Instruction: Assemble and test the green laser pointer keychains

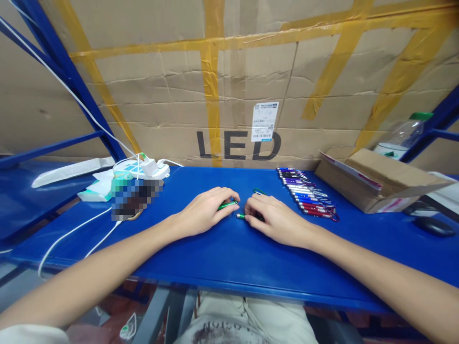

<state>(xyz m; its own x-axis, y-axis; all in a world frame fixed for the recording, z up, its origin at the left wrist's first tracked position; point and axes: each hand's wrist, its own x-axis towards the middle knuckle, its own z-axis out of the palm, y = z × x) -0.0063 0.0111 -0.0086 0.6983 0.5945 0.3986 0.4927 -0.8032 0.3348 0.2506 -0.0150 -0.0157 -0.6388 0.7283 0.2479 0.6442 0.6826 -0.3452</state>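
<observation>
Green piece point(227, 206) lies within the left grip point(203, 210).

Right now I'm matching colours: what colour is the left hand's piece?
The piece in the left hand is green, shown in the head view.
</observation>
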